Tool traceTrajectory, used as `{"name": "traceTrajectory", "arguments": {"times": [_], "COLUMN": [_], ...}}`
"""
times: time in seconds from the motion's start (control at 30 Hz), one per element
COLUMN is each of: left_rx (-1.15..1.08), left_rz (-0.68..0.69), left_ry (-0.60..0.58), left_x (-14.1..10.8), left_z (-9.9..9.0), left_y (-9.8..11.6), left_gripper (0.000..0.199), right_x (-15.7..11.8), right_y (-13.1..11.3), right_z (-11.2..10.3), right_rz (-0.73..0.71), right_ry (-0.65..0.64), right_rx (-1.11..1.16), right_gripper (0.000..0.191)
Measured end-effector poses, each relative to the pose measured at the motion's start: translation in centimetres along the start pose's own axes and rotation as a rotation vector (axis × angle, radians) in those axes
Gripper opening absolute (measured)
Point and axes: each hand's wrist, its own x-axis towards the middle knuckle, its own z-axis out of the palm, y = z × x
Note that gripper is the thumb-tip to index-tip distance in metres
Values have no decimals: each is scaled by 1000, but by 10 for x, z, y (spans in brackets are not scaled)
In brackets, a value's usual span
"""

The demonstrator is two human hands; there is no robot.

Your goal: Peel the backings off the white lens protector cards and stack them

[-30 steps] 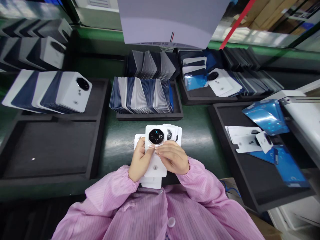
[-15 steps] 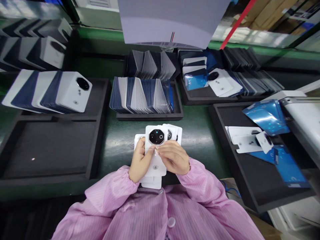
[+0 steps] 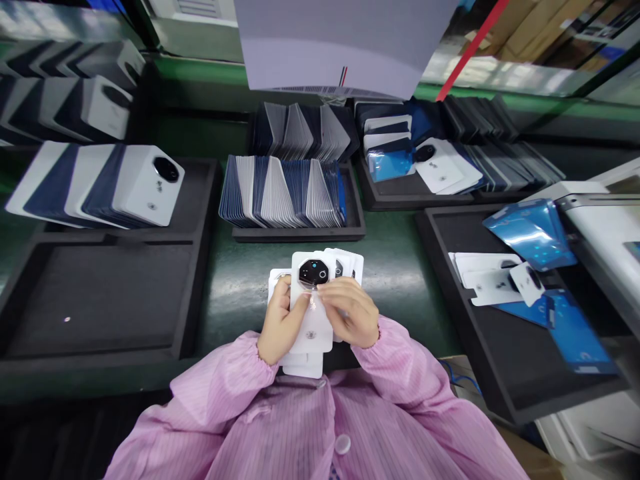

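Note:
My left hand (image 3: 283,323) is closed on a white panel (image 3: 311,337) shaped like a phone back, its thumb lying on the front. A black octagonal camera patch (image 3: 313,273) marks the panel's upper part, with a small printed emblem lower down. Pinched together, the fingers of my right hand (image 3: 351,310) touch the panel just under that patch; whatever is between their tips is too small to make out. More white panels (image 3: 347,260) fan out behind the held one, partly covered by my hands, and others (image 3: 303,369) stick out below it.
Straight ahead, a black tray (image 3: 300,235) holds a tight row of blue and white panels (image 3: 280,190). At left, a divided tray (image 3: 183,293) carries fanned panels (image 3: 145,183). On the right, a tray (image 3: 505,373) contains white pieces and blue film pouches (image 3: 533,233), beside a white machine (image 3: 607,230).
My right fingertips have shifted slightly right and up, showing more of the panel's front below the camera patch. My left hand keeps its hold on the panel.

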Motion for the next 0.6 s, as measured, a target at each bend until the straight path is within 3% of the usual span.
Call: {"name": "traceTrajectory", "arguments": {"times": [0.13, 0.27, 0.37, 0.5, 0.6], "left_rx": [-87, -111, -30, 164, 371], "left_rz": [-54, -55, -49, 8, 113], "left_ry": [-27, -61, -140, -296, -146], "left_x": [0, -2, -10, -30, -48], "left_z": [2, 5, 4, -12, -36], "left_y": [0, 1, 3, 6, 5], "left_gripper": [20, 21, 23, 41, 50], "right_x": [2, 5, 8, 11, 7], "right_y": [2, 4, 4, 7, 12], "right_z": [-3, -8, -15, -32, -40], "right_rz": [145, 289, 485, 745, 844], "right_ry": [87, 56, -114, -212, -210], "right_rx": [-145, -180, -15, 332, 467], "right_gripper": [40, 57, 62, 41, 39]}}
